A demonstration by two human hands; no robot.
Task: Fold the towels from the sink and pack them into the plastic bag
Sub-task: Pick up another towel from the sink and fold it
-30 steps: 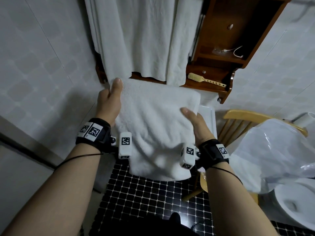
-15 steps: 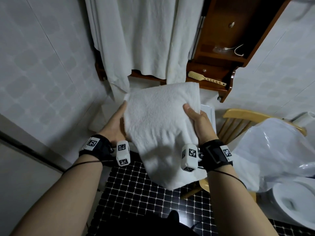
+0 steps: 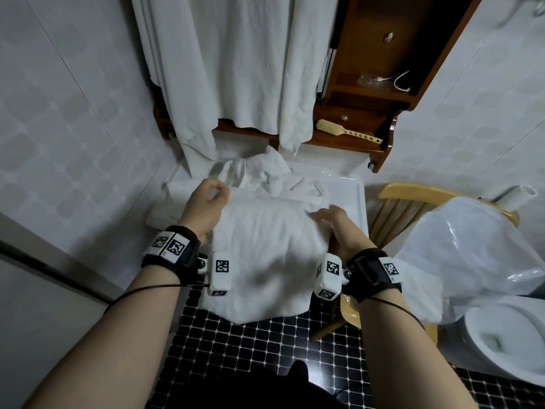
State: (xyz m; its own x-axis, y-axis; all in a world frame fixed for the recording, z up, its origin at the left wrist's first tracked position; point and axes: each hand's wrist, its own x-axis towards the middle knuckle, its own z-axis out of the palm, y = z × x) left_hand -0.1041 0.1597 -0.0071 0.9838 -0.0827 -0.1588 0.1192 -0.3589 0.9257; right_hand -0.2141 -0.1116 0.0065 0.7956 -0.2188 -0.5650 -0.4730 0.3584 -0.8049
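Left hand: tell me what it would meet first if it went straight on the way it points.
Most likely the crumpled towels heaped in the sink, just beyond the left hand, which grips a corner of the folded towel. Depth is hard to judge from this one view.

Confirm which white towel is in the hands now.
The folded towel, gripped by the left hand and right hand. The crumpled towels lie in the sink behind it; the hanging towels are untouched.
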